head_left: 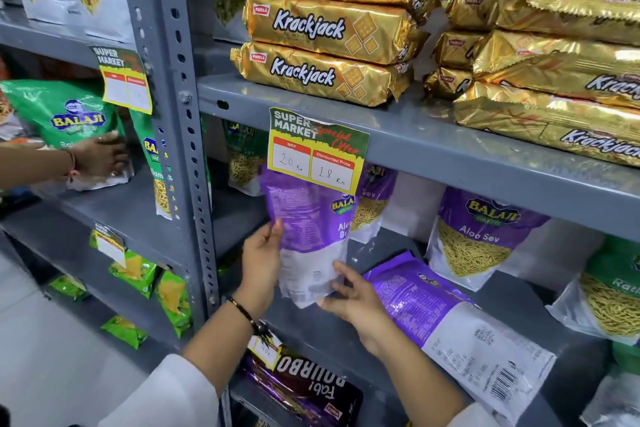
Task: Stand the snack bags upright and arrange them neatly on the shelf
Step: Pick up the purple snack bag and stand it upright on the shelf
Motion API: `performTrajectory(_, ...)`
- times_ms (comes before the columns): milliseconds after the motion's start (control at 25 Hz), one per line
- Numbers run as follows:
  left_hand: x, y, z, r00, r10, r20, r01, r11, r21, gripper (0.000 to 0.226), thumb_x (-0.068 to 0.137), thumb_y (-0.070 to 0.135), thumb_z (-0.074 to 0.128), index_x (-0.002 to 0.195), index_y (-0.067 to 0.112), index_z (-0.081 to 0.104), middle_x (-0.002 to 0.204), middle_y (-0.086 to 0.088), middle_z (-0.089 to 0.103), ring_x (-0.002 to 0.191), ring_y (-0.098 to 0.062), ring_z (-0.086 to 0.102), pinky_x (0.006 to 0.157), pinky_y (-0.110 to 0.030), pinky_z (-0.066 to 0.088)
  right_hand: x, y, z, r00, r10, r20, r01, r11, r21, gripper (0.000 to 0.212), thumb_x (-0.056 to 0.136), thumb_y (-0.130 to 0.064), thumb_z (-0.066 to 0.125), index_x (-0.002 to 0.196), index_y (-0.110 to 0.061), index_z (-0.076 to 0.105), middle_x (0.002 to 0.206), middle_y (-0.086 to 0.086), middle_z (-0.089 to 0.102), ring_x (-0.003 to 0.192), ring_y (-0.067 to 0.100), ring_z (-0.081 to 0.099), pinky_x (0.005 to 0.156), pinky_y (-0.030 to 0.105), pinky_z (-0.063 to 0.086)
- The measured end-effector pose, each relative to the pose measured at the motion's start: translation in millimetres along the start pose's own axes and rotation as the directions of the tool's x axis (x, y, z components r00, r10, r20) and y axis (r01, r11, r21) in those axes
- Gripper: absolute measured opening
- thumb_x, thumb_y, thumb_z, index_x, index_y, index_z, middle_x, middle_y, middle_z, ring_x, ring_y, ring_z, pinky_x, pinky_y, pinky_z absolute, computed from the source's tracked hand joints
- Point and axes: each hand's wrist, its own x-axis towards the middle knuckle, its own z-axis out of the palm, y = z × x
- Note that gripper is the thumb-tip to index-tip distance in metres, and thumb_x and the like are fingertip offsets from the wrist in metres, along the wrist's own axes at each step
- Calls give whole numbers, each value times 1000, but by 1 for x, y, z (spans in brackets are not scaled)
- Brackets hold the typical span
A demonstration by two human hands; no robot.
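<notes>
Purple snack bag (308,236) held upright between both hands: left hand (261,260), right hand (356,302).

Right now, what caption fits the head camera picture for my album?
Two hands hold a purple snack bag upright at the grey shelf.

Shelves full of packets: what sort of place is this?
Most likely a small supermarket or grocery shop: grey metal shelves hold stacked biscuit packs and snack bags, with a "Super Market" price tag showing a discounted price.
</notes>
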Motion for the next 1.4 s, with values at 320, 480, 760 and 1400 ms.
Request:
performTrajectory(320, -14, -3, 11, 983, -1, -182, 25, 991, 131, 12, 82, 23, 57, 81, 26, 69, 84, 14, 70, 89, -14, 63, 92, -39, 48, 21, -8, -6, 978, -194, -77, 185, 977, -110, 47, 66, -8, 77, 109, -18, 59, 100, 4, 70, 92, 19, 66, 76, 20, 56)
performTrajectory(480, 53, 5, -9, 990, -140, 14, 140, 986, -94, 31, 89, 21, 52, 118, 9, 54, 110, -6, 62, 99, -18, 57, 97, -37, 45, 30, -18, -30, 997, -54, 51, 58, 994, -95, 38, 81, 2, 61, 110, -21, 52, 97, -6, 65, 93, 14, 60, 78, 25, 50)
performTrajectory(760, 65, -5, -20, 977, -200, 77, 207, 972, -110, 8, 82, 22, 62, 78, 16, 60, 71, 5, 75, 67, -10, 68, 60, -20, 55, 34, -23, -33, 991, 65, 115, -53, 993, -105, 29, 88, -1, 51, 109, -22, 50, 103, -1, 62, 93, 10, 58, 82, 25, 46)
performTrajectory(1400, -103, -90, 134, 705, -707, -49, 704, 690, 166, 25, 89, 15, 52, 65, 17, 43, 62, -1, 43, 54, -15, 38, 52, -25, 27, -17, -7, -248, 892, 205, -402, -443, 570, -692, 24, 91, -18, 47, 110, -6, 57, 119, 18, 57, 107, 30, 55, 94, 39, 41)
